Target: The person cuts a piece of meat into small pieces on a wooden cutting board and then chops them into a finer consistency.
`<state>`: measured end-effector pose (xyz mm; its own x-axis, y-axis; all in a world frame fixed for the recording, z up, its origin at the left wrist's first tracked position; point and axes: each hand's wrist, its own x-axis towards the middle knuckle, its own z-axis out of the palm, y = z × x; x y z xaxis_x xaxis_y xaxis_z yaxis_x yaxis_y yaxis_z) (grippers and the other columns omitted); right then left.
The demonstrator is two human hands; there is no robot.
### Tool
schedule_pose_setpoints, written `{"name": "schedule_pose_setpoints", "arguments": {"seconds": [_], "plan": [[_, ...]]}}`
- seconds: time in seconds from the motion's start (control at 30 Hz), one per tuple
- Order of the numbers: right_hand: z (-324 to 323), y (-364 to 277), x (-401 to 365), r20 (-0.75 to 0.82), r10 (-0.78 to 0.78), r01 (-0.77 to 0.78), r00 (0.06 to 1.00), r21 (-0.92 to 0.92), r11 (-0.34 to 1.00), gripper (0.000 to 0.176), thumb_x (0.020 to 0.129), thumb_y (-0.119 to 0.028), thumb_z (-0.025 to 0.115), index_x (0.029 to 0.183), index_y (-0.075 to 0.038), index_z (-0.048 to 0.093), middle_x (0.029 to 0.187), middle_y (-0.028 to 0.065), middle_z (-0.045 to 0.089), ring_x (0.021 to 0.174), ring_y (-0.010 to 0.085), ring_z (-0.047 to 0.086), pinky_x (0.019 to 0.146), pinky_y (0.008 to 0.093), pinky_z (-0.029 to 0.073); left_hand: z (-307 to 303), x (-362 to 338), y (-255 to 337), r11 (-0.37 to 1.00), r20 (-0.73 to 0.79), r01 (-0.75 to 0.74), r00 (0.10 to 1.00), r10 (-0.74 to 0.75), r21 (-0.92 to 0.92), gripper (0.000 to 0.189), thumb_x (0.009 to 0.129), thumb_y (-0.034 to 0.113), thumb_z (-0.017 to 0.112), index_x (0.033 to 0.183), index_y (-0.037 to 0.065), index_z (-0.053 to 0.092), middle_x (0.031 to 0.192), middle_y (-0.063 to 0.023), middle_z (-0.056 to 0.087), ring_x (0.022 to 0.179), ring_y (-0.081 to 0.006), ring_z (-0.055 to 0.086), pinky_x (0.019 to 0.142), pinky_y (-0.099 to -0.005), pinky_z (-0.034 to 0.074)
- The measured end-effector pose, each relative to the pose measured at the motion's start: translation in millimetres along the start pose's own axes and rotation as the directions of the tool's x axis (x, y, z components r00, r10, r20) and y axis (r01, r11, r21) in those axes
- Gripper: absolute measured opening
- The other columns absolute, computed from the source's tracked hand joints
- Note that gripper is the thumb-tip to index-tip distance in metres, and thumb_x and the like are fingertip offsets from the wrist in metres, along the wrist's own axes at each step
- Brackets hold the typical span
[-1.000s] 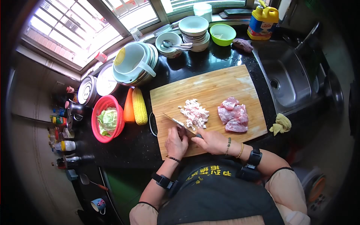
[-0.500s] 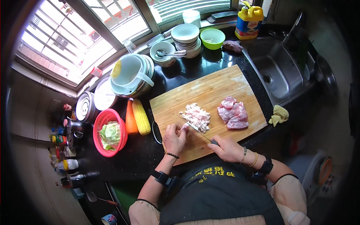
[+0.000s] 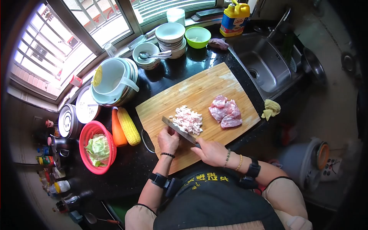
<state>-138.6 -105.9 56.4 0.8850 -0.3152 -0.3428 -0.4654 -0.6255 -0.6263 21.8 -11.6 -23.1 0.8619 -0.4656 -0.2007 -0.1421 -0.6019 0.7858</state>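
Note:
My right hand (image 3: pixel 212 152) is wrapped round the dark handle of a kitchen knife (image 3: pixel 179 131), its blade slanting up and left across the wooden cutting board (image 3: pixel 184 88). Close against the near side of the blade, my left hand (image 3: pixel 168 141) has its fingers curled; whatever lies under the fingertips is hidden. Just beyond the blade spreads a pile of small chopped pale-pink meat (image 3: pixel 188 119). Larger pieces of raw meat (image 3: pixel 226 111) rest to the right of that pile on the board.
Left of the board lie a carrot (image 3: pixel 118 128), a corn cob (image 3: pixel 128 126) and a red basket (image 3: pixel 83 149) holding leafy greens. Stacked bowls (image 3: pixel 170 33) and a green bowl (image 3: pixel 198 37) stand behind. A sink (image 3: pixel 264 65) and a crumpled cloth (image 3: pixel 271 109) are at right.
The view has shifted, so the scene sits further left. The knife blade now shows its flat side more broadly, and the meat bit seen earlier at my left fingertips is out of sight.

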Motion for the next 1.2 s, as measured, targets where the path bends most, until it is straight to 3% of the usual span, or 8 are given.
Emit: {"name": "schedule_pose_setpoints", "arguments": {"seconds": [0.27, 0.37, 0.43, 0.67, 0.83, 0.93, 1.1, 1.2], "plan": [[-9, -6, -15, 0.018, 0.001, -0.001, 1.000, -0.003, 1.000, 0.038, 0.092, -0.039, 0.047, 0.098, -0.001, 0.046, 0.070, 0.0249, 0.061, 0.068, 0.0416, 0.061, 0.062, 0.0503, 0.048, -2, 1, -3, 0.999, 0.034, 0.051, 0.998, -0.051, 0.003, 0.023, 0.073, 0.021, 0.069, 0.080, 0.001, 0.063, 0.072, -0.0131, 0.066, 0.067, -0.0269, 0.064, 0.064, -0.0363, 0.049], [-16, -8, -31, 0.003, -0.008, 0.008, 1.000, -0.010, 1.000, 0.037, 0.092, -0.038, 0.048, 0.097, -0.002, 0.047, 0.069, 0.0249, 0.061, 0.067, 0.0422, 0.061, 0.060, 0.0505, 0.048, 3, 2, -11, 0.994, 0.028, 0.035, 0.999, -0.032, -0.103, 0.021, 0.072, 0.021, 0.069, 0.080, 0.002, 0.063, 0.071, -0.0127, 0.066, 0.066, -0.0284, 0.064, 0.064, -0.0365, 0.049], [-16, -7, -33, 0.030, 0.016, -0.014, 0.999, -0.056, 0.998, 0.036, 0.091, -0.037, 0.049, 0.097, -0.002, 0.047, 0.067, 0.0245, 0.060, 0.065, 0.0425, 0.060, 0.057, 0.0507, 0.048, -2, 0, -1, 0.999, 0.055, 0.039, 0.998, -0.041, 0.024, 0.020, 0.072, 0.020, 0.069, 0.082, 0.003, 0.064, 0.072, -0.0134, 0.066, 0.068, -0.0297, 0.064, 0.065, -0.0372, 0.049], [2, 1, 1, -0.028, -0.034, 0.034, 0.999, -0.020, 0.999, 0.036, 0.091, -0.037, 0.049, 0.096, -0.002, 0.047, 0.068, 0.0250, 0.060, 0.067, 0.0430, 0.061, 0.059, 0.0507, 0.048, 2, 2, -7, 0.999, 0.039, 0.051, 0.998, -0.050, -0.020, 0.021, 0.073, 0.020, 0.069, 0.083, 0.002, 0.065, 0.075, -0.0150, 0.067, 0.072, -0.0296, 0.065, 0.065, -0.0376, 0.049], [-24, 3, -33, 0.030, -0.026, 0.025, 0.999, 0.033, 0.999, 0.037, 0.091, -0.038, 0.049, 0.100, -0.002, 0.049, 0.073, 0.0258, 0.061, 0.074, 0.0434, 0.061, 0.065, 0.0501, 0.048, -1, -1, -1, 0.997, 0.037, 0.075, 0.997, -0.074, -0.034, 0.017, 0.073, 0.019, 0.068, 0.077, 0.003, 0.063, 0.072, -0.0133, 0.066, 0.069, -0.0293, 0.064, 0.063, -0.0372, 0.049], [-26, 2, -37, 0.079, -0.001, 0.001, 0.997, 0.001, 1.000, 0.038, 0.091, -0.038, 0.049, 0.103, -0.002, 0.049, 0.071, 0.0259, 0.061, 0.071, 0.0439, 0.060, 0.063, 0.0507, 0.048, -3, -3, 3, 0.997, 0.056, 0.056, 0.997, -0.059, 0.045, 0.016, 0.073, 0.019, 0.068, 0.076, 0.004, 0.063, 0.071, -0.0127, 0.065, 0.068, -0.0297, 0.064, 0.063, -0.0373, 0.049], [-7, 2, 0, 0.049, -0.041, 0.044, 0.998, -0.056, 0.997, 0.037, 0.091, -0.038, 0.048, 0.099, -0.002, 0.047, 0.068, 0.0259, 0.060, 0.067, 0.0439, 0.060, 0.061, 0.0521, 0.047, 0, -1, -4, 0.999, 0.031, 0.039, 0.999, -0.038, -0.014, 0.021, 0.073, 0.020, 0.069, 0.086, 0.003, 0.066, 0.078, -0.0160, 0.067, 0.075, -0.0318, 0.066, 0.067, -0.0391, 0.050], [-6, -10, 14, 0.063, 0.000, 0.004, 0.998, -0.061, 0.998, 0.034, 0.091, -0.034, 0.050, 0.108, -0.004, 0.048, 0.074, 0.0268, 0.061, 0.072, 0.0434, 0.060, 0.062, 0.0510, 0.047, -4, -5, 2, 0.999, 0.065, 0.041, 0.997, -0.040, -0.021, 0.025, 0.073, 0.018, 0.068, 0.091, 0.001, 0.065, 0.081, -0.0180, 0.068, 0.078, -0.0303, 0.067, 0.068, -0.0383, 0.050]]}}
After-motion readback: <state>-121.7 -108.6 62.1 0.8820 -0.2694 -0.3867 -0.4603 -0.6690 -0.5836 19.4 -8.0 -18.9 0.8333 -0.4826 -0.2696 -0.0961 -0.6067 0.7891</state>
